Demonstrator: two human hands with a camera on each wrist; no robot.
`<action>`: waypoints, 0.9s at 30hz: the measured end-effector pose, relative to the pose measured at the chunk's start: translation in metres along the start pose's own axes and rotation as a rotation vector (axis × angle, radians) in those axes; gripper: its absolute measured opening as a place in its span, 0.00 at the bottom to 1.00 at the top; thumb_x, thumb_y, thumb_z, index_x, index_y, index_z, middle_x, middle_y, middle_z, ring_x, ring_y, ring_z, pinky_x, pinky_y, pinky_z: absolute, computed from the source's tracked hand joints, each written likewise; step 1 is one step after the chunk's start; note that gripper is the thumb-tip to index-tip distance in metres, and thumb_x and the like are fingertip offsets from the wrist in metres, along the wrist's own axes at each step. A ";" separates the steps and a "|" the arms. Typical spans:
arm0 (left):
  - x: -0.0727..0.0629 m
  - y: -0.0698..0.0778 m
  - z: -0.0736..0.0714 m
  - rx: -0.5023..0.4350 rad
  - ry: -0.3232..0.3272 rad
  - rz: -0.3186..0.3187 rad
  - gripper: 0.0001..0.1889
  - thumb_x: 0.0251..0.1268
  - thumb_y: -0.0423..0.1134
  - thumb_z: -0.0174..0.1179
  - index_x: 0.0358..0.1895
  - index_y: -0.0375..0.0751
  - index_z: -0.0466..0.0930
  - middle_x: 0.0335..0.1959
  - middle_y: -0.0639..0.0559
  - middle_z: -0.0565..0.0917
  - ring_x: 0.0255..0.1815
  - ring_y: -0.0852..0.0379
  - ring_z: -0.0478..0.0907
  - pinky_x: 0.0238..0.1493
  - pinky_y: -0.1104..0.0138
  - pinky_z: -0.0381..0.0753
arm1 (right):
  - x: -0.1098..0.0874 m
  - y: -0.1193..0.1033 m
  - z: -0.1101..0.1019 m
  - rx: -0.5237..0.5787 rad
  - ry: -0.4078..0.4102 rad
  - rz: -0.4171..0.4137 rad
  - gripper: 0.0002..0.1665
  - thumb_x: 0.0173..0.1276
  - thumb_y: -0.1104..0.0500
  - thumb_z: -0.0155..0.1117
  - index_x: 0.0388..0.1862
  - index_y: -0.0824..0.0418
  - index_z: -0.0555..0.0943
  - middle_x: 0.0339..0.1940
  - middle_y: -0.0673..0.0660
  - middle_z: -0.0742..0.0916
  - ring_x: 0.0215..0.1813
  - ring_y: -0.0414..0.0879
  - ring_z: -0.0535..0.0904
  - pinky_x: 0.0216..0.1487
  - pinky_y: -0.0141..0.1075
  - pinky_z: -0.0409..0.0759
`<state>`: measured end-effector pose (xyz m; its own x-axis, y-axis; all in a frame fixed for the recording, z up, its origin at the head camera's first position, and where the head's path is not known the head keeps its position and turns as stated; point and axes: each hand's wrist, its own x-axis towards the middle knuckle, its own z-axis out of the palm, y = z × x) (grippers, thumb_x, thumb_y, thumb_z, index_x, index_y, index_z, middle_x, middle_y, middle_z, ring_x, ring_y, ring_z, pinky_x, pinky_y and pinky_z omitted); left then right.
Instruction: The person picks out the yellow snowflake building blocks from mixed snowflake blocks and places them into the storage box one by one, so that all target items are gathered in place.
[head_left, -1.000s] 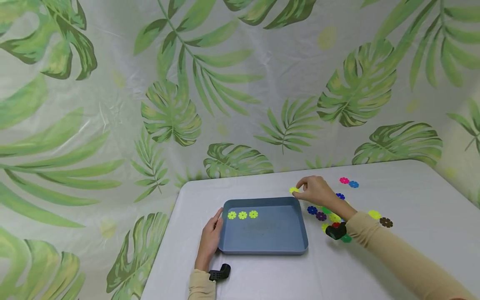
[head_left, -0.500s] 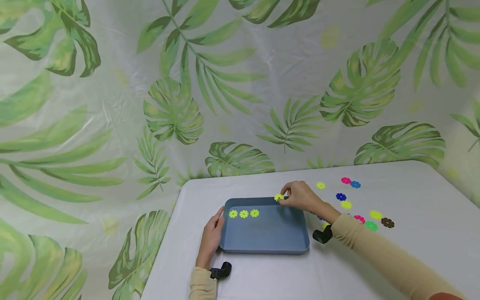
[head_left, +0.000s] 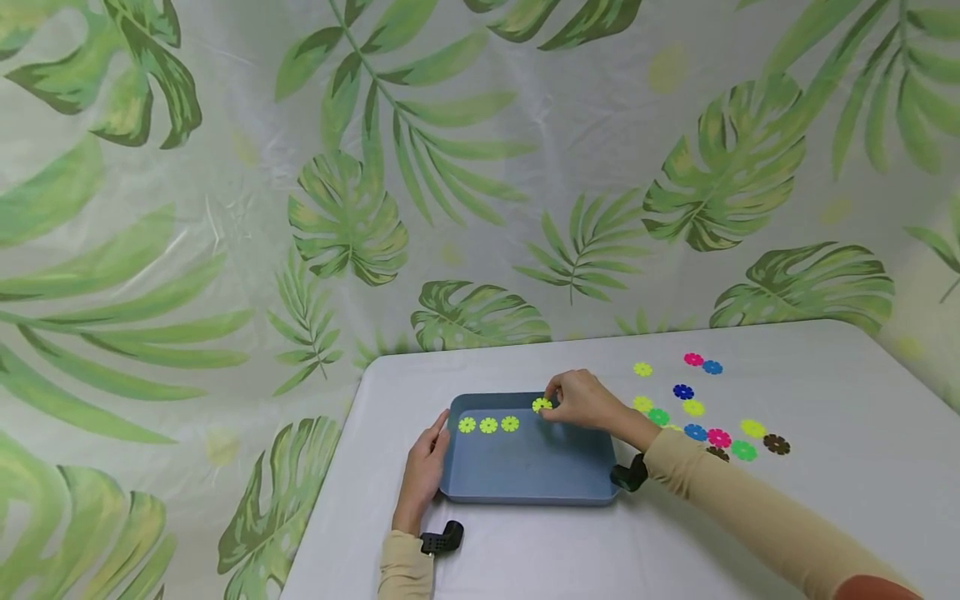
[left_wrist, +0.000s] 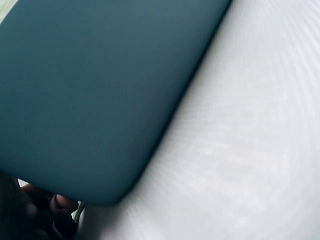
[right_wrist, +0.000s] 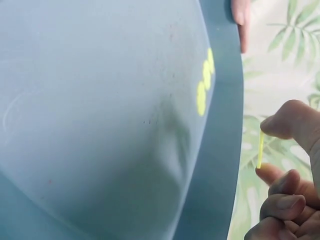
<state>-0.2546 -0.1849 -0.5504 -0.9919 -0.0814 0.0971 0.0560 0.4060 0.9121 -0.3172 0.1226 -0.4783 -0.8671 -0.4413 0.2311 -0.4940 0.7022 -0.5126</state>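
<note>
My right hand (head_left: 588,404) pinches a yellow flower-shaped plastic disc (head_left: 541,405) between thumb and fingertips, over the back part of the blue-grey tray (head_left: 525,467). Seen edge-on in the right wrist view, this disc (right_wrist: 260,149) is a thin upright strip between the fingertips. Three like yellow discs (head_left: 488,425) lie in a row inside the tray, towards its back left. My left hand (head_left: 422,475) grips the tray's left side, thumb by the rim. The tray's corner (left_wrist: 100,165) fills much of the left wrist view, with dark curled fingers (left_wrist: 62,217) below it.
Right of the tray, loose flower discs lie scattered on the white-covered table (head_left: 525,550): pink (head_left: 719,437), brown (head_left: 776,444), green (head_left: 744,451), dark blue (head_left: 683,392) and several yellow ones. A leaf-patterned curtain (head_left: 465,183) stands behind the table.
My right hand has carried the yellow disc left and nearer, from beyond the tray's back right corner to over its back part. The left hand stays at the tray's side.
</note>
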 end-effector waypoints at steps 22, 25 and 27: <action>0.000 0.002 0.000 0.012 0.003 -0.015 0.22 0.83 0.47 0.48 0.75 0.59 0.69 0.43 0.50 0.79 0.48 0.52 0.71 0.52 0.54 0.67 | 0.016 -0.007 0.017 -0.029 -0.090 0.028 0.14 0.56 0.52 0.78 0.33 0.62 0.89 0.22 0.47 0.82 0.22 0.40 0.72 0.26 0.34 0.71; 0.000 0.001 0.000 0.014 0.003 -0.015 0.22 0.83 0.47 0.48 0.75 0.60 0.70 0.40 0.50 0.77 0.45 0.52 0.70 0.50 0.55 0.67 | 0.017 -0.007 0.019 -0.039 -0.104 0.027 0.13 0.56 0.53 0.78 0.31 0.61 0.89 0.23 0.47 0.83 0.22 0.40 0.73 0.27 0.35 0.73; 0.000 0.001 0.000 0.020 0.001 -0.011 0.22 0.83 0.48 0.48 0.75 0.61 0.70 0.37 0.50 0.75 0.42 0.52 0.70 0.47 0.56 0.66 | 0.017 -0.008 0.020 -0.049 -0.114 0.025 0.12 0.56 0.53 0.78 0.30 0.61 0.89 0.23 0.47 0.83 0.22 0.40 0.73 0.27 0.36 0.73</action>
<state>-0.2550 -0.1845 -0.5499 -0.9924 -0.0867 0.0878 0.0430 0.4235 0.9049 -0.3271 0.0985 -0.4869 -0.8676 -0.4820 0.1219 -0.4774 0.7390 -0.4754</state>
